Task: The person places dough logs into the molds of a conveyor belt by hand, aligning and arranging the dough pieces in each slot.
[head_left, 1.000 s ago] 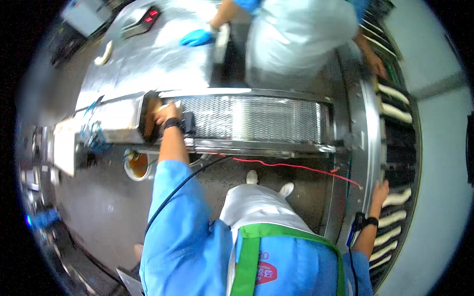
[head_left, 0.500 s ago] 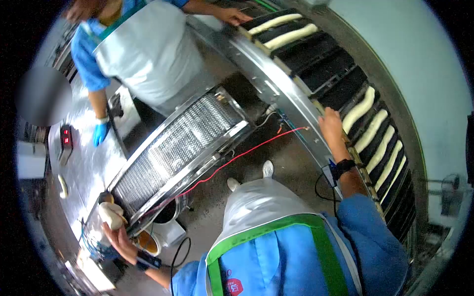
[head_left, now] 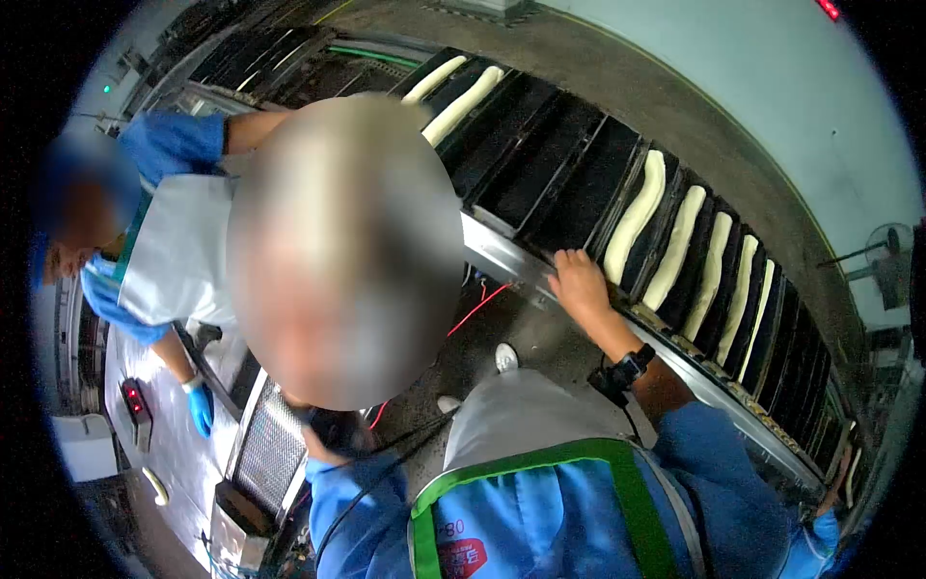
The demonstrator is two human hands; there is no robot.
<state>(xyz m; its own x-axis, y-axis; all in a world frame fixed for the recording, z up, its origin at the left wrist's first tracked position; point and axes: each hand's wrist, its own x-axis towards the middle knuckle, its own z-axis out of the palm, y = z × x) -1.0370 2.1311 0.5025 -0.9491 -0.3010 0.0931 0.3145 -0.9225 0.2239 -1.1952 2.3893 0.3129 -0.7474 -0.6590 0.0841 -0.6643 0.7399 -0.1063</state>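
Note:
My right hand (head_left: 582,288) rests at the near rim of the black conveyor trays (head_left: 564,179), its fingers together and bent over the edge. Just right of it lies a long dough strip (head_left: 639,217), with several more strips in the trays beyond. A large blurred patch covers the fingers of my left hand; only the wrist end (head_left: 323,449) shows, below the patch. Whatever that hand holds is hidden. Two dough strips (head_left: 463,108) lie in trays further up the conveyor, partly behind the patch.
A co-worker in an apron (head_left: 178,256) stands at the left, one blue-gloved hand (head_left: 200,410) over the steel table (head_left: 178,473). A small dough piece (head_left: 154,486) and a red-lit display (head_left: 136,413) are on it. The mesh belt (head_left: 270,444) is partly hidden. Another person's sleeve (head_left: 815,545) shows lower right.
My view has turned. My left hand, earlier on a dough lump at the mesh belt's lower end, has risen behind the blurred patch. My right hand stays at the conveyor rim.

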